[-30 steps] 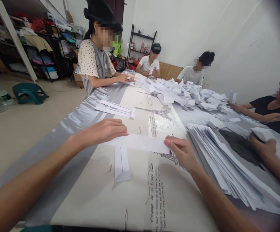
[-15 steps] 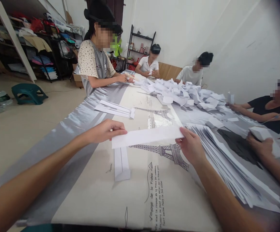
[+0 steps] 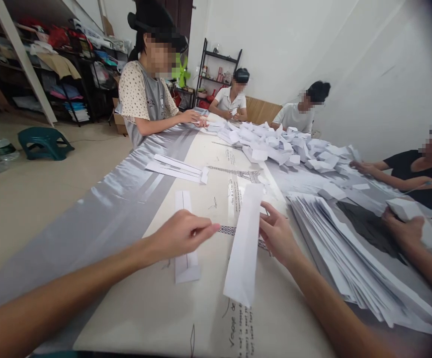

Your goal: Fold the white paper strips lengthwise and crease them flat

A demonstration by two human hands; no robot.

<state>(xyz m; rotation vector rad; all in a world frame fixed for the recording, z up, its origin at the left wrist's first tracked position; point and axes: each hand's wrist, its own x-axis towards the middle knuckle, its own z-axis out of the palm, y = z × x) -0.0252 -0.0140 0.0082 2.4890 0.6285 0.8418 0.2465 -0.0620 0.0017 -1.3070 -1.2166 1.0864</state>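
A long folded white paper strip [image 3: 243, 243] is held up over the table, tilted, with its lower end toward me. My right hand [image 3: 278, 231] grips its right edge between thumb and fingers, some of which the paper hides. Left of the strip, apart from it, my left hand [image 3: 188, 232] has its fingers drawn together with nothing visible in them. Beneath that hand another folded paper piece [image 3: 187, 268] with a dark slit down its middle lies on the printed tablecloth [image 3: 137, 303], partly covered by the hand.
More slit paper strips [image 3: 176, 169] lie farther up the cloth. A stack of white sheets [image 3: 350, 258] is at the right, beside a dark cloth [image 3: 372, 231]. Folded papers form a pile [image 3: 286, 141] at the far side. Several people sit or stand around the table; a hand [image 3: 405, 223] holds paper at right.
My left hand has let go of the strip's left end and moved slightly right and nearer. The strip has swung from crosswise to nearly lengthwise, still in my right hand.
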